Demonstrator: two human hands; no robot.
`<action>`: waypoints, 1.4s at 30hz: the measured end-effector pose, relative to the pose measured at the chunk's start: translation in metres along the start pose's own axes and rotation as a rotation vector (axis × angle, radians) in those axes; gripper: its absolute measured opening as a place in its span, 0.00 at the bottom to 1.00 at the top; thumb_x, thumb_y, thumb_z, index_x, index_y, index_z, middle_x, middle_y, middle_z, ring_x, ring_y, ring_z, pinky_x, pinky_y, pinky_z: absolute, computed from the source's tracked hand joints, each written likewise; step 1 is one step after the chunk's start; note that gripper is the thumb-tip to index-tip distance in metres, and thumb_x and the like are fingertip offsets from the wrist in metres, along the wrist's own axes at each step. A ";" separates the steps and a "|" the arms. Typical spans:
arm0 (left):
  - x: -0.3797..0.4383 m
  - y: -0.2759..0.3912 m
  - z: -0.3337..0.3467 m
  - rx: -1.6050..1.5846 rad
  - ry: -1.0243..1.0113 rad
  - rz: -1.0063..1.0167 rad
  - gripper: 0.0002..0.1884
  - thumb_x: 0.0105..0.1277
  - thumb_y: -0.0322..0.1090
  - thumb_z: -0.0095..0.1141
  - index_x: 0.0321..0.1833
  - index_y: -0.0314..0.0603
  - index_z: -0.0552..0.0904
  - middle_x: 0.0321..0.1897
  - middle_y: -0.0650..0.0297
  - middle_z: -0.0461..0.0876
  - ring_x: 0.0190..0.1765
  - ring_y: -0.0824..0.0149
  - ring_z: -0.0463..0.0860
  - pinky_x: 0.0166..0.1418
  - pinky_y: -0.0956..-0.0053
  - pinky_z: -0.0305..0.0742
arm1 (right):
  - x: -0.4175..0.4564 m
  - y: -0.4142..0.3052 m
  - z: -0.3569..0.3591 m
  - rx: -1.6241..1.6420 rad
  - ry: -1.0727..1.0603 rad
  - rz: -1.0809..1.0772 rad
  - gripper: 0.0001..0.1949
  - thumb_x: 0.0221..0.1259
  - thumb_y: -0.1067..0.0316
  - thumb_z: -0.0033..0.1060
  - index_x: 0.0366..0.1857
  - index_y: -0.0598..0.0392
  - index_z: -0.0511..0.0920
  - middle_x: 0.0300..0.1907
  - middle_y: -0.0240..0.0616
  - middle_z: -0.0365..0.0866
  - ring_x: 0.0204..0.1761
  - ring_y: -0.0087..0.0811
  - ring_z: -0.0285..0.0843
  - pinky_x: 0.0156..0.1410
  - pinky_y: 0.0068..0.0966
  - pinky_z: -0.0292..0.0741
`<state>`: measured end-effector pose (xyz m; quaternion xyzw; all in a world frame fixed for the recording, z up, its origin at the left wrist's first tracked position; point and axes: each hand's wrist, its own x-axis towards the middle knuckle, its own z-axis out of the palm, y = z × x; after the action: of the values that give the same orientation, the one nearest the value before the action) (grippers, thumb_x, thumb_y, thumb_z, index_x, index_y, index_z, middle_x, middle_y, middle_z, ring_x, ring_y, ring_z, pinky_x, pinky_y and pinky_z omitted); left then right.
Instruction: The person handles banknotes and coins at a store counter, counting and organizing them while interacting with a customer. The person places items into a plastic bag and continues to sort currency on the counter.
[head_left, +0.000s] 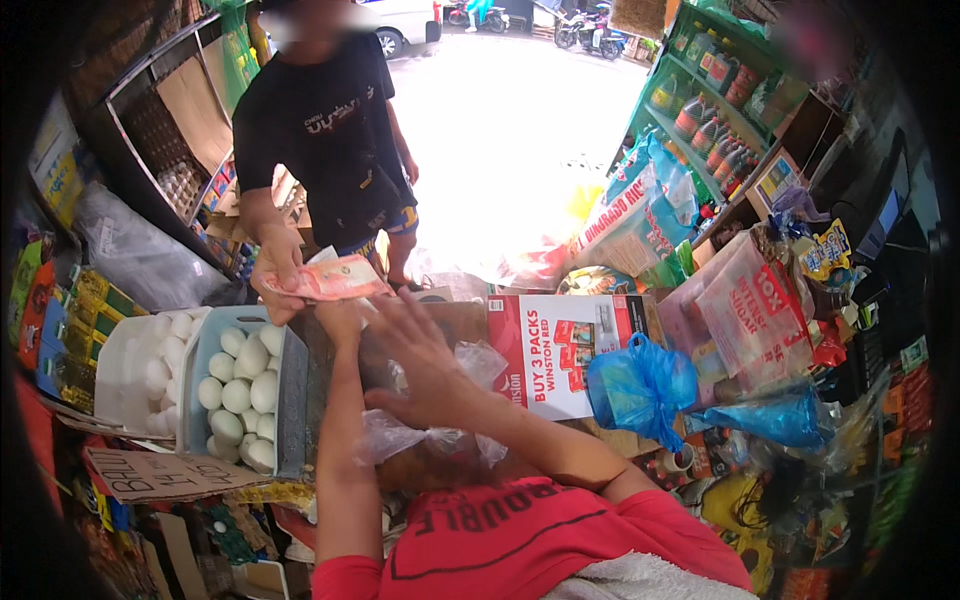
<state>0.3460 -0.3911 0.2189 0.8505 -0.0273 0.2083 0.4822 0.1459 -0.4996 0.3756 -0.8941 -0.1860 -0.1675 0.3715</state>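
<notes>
A customer's hand (281, 274) holds out reddish banknotes (337, 277) over the counter. My left hand (339, 321) reaches up directly below the notes. Its fingertips are hidden behind them, so whether they grip anything does not show. My right hand (420, 341), blurred by motion, is spread with fingers apart, just right of the notes, and nothing is in it. Under my right wrist, clear plastic bags (420, 439) lie on the brown counter (461, 319).
Left stand a blue crate (292, 390) of pale eggs, a white egg tub (124, 367) and a handwritten cardboard sign (161, 476). Right are a Winston board (555, 405), a tied blue bag (641, 382) and a pink container (697, 360). Bottled drinks (709, 135) line a green shelf.
</notes>
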 end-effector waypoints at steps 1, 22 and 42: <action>0.000 -0.002 -0.003 -0.042 0.020 0.021 0.17 0.66 0.35 0.50 0.54 0.33 0.74 0.47 0.47 0.79 0.51 0.50 0.79 0.54 0.60 0.72 | 0.008 0.007 0.000 -0.028 0.035 0.027 0.51 0.43 0.63 0.72 0.73 0.50 0.47 0.73 0.54 0.42 0.75 0.60 0.33 0.75 0.53 0.44; 0.000 0.005 -0.006 -0.283 0.114 0.136 0.24 0.61 0.25 0.55 0.61 0.34 0.69 0.59 0.52 0.73 0.63 0.55 0.71 0.69 0.65 0.60 | 0.056 0.078 0.001 0.256 0.260 0.279 0.09 0.57 0.74 0.56 0.41 0.56 0.79 0.39 0.40 0.82 0.44 0.34 0.82 0.47 0.29 0.76; -0.102 0.117 -0.052 -1.184 -0.610 -0.647 0.17 0.71 0.30 0.43 0.60 0.31 0.69 0.54 0.53 0.76 0.53 0.59 0.80 0.58 0.64 0.75 | -0.033 0.080 -0.012 1.407 0.220 0.624 0.19 0.58 0.69 0.61 0.52 0.61 0.72 0.43 0.37 0.79 0.43 0.28 0.80 0.47 0.28 0.80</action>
<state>0.2072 -0.4260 0.2986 0.4338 -0.0159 -0.2393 0.8685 0.1516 -0.5671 0.3208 -0.4372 0.0496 0.0144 0.8979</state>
